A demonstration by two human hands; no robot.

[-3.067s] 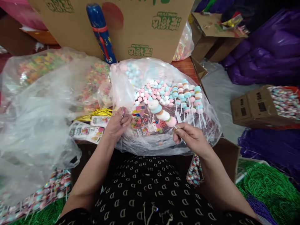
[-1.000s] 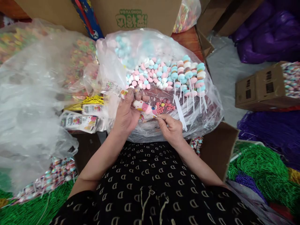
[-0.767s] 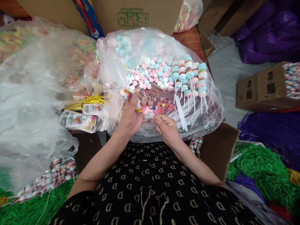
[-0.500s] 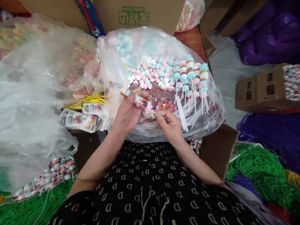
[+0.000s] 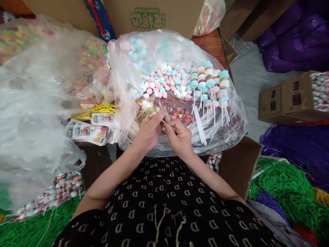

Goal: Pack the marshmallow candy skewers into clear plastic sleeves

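Note:
My left hand (image 5: 149, 129) is closed around a candy skewer in a printed wrapper (image 5: 154, 112), most of it hidden behind the fingers. A thin white stick (image 5: 163, 121) shows at its near end, between the two hands. There the thumb and fingers of my right hand (image 5: 179, 136) are pinched together, touching the left fingertips; what they pinch is too small to make out. Beyond the hands lie loose pink, white and blue candies (image 5: 167, 80) on a clear plastic bag (image 5: 216, 137). Small red candy rings (image 5: 183, 116) are nearer the right hand.
Unwrapped candy skewers (image 5: 209, 82) lie at the right of the bag beside bare white sticks (image 5: 199, 127). To the left are yellow twist ties (image 5: 102, 109), printed wrappers (image 5: 86, 132) and a large bag of fruit-coloured rings (image 5: 89, 55). A cardboard box (image 5: 164, 17) stands behind.
My left hand has turned over and moved right, so its palm and the skewer's candies are now mostly hidden. My right hand has shifted slightly left, and the hands now meet.

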